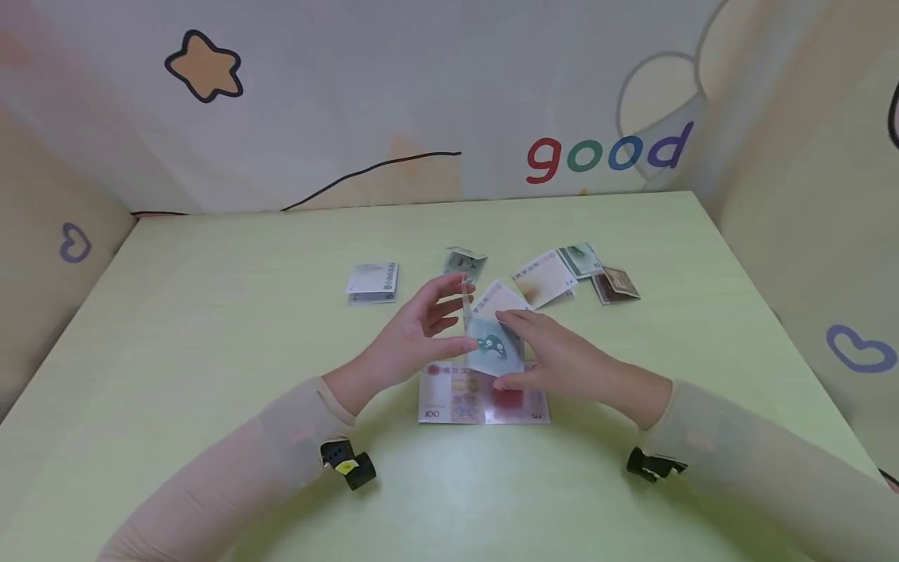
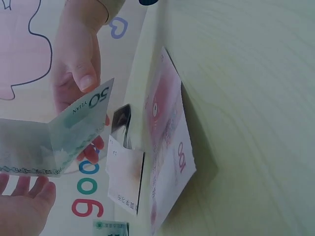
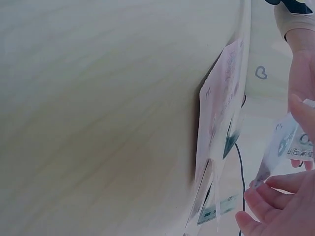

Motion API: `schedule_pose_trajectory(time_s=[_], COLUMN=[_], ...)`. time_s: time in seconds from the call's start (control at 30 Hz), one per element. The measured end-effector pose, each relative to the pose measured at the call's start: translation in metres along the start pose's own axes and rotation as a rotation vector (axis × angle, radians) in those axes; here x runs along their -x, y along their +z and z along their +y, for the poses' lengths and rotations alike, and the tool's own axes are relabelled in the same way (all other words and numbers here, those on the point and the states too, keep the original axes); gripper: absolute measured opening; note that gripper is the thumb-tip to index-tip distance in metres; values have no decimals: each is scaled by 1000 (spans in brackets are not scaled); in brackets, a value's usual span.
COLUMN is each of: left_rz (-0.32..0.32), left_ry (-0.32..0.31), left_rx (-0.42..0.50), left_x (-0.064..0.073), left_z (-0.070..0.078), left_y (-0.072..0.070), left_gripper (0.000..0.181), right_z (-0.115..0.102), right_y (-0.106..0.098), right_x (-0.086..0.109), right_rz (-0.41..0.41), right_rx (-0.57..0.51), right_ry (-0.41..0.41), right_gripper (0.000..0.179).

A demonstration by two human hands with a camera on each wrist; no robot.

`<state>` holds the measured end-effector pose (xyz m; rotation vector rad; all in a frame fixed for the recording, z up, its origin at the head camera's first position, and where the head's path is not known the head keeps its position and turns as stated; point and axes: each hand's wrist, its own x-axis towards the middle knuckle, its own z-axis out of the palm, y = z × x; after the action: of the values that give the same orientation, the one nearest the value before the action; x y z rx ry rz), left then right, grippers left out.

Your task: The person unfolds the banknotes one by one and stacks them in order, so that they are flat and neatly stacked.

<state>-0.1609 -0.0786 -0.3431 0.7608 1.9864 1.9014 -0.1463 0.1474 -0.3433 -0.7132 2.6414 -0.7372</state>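
In the head view a folded green 50-yuan banknote (image 1: 496, 349) hangs above the table between the two hands, its fold standing up. My left hand (image 1: 414, 332) holds its left side, thumb at the lower front and fingers spread behind. The right hand (image 1: 562, 355) grips the opposite side with thumb and fingertips. "50 YUAN" shows on the note's flap (image 2: 81, 113) in the left wrist view. Below it lies a creased red 100-yuan banknote (image 1: 449, 407), partly hidden by the right hand. Just behind the held note is another pale banknote (image 1: 499, 297).
Farther back stand several folded banknotes: a grey-white one (image 1: 372, 282) on the left, a green one (image 1: 467, 264) past the left fingers, and a pale one (image 1: 544, 279), a green one (image 1: 580, 259) and a brown one (image 1: 618, 285) at right. Printed cloth walls (image 1: 421, 94) border the table.
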Motion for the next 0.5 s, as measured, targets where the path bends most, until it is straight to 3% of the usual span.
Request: schedule_pose_trajectory(time_s=[0.2,0.5], left_rz=[0,-18], left_ry=[-14,-41], left_rx=[42,-13], left_x=[0,5], left_z=[-2,-2], left_y=[2,-8], left_gripper=[73,78], right_z=[1,4], right_y=[1,0], right_x=[3,1], right_rz=[-7,-4], right_rx=[13,34], right_ry=[7,32], right_gripper=[92,91])
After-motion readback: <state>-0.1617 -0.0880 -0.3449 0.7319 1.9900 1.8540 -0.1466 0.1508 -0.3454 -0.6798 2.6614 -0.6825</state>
